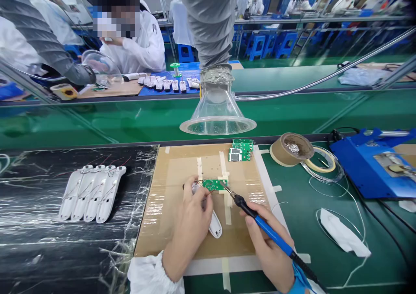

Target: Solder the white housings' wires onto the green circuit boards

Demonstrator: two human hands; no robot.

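My right hand (271, 246) is closed round a blue soldering iron (272, 234), its tip touching or nearly touching the right end of a green circuit board (212, 184). At the board's left end, my left hand (191, 224) has its fingers pinched together by thin wires and a white plastic casing (215, 227). Most of that casing lies hidden under the hand, so what exactly the fingertips grip is hard to see. Board and casing rest on a taped cardboard sheet (172, 164).
Several white casings with wires (89, 194) lie on the black surface at left. Spare circuit boards (240, 151) sit at the cardboard's back edge. A clear fume hood (218, 114) hangs ahead. At right are a tape roll (290, 150), solder wire, white tissue (342, 233) and a blue device (373, 164).
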